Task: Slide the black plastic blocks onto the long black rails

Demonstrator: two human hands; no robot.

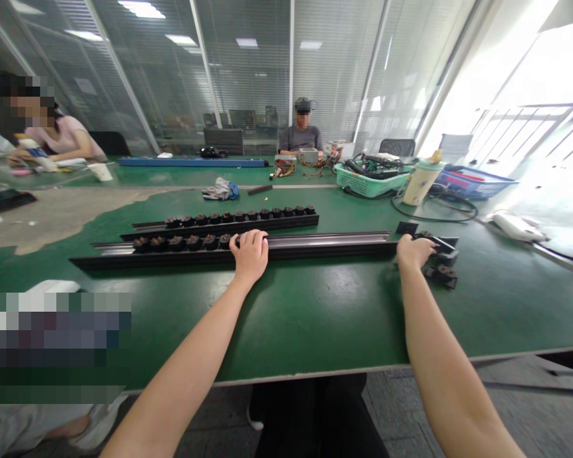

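I see my left hand (248,257) on the near rail (315,249), a long black rail with a silver channel. Its fingers (255,236) are curled closed over the rail, just beside a row of black blocks (181,242). Beyond those fingers lies a second rail (239,222) carrying more blocks. My right hand (414,251) is at the near rail's right end, partly open, touching a small black block (442,251); I cannot tell whether it grips it. Another block (440,275) sits just below those fingers on the green desk (315,318). Well beyond the fingers, a seated person (300,137) faces me, past a green basket (370,181) of cables.
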